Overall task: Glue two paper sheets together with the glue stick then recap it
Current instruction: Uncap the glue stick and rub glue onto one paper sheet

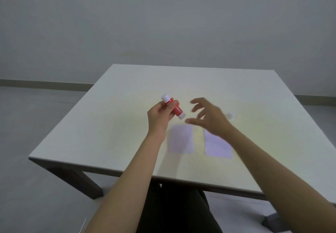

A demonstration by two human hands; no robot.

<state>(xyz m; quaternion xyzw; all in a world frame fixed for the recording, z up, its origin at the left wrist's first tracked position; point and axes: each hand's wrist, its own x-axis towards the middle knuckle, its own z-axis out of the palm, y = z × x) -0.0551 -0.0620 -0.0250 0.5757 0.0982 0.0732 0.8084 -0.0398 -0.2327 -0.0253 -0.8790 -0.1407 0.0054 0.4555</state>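
My left hand (pixel 159 113) grips the red glue stick (pixel 173 108) around its middle, fingers wrapped about the barrel, holding it tilted above the table (pixel 109 123) with one white end up and away from me and the other pointing down toward the right. My right hand (pixel 209 115) hangs in the air just beside that lower end, fingers spread and loosely curled, grasping nothing. It is blurred, so I can't say exactly how close the fingertips are to the stick.

A small white thing I take for the cap (pixel 231 114) stands on the table beyond my right wrist, apart from everything else. The two paper sheets (pixel 181 139) lie flat side by side, close to my edge of the table, with a narrow gap between them and not overlapping; my right forearm crosses over the corner of the right sheet (pixel 217 146).

What worries me: if the stick is indeed open, its sticky end hangs above bare tabletop, and a careless dip could smear glue there instead of on paper. My right forearm sits low over the right sheet and could drag or skew it if I sweep sideways. The cap is light and standing upright near my wrist, so a brush from my arm might knock it rolling toward the table edge. And my one-handed hold at mid-barrel could let the stick twist when I press down.
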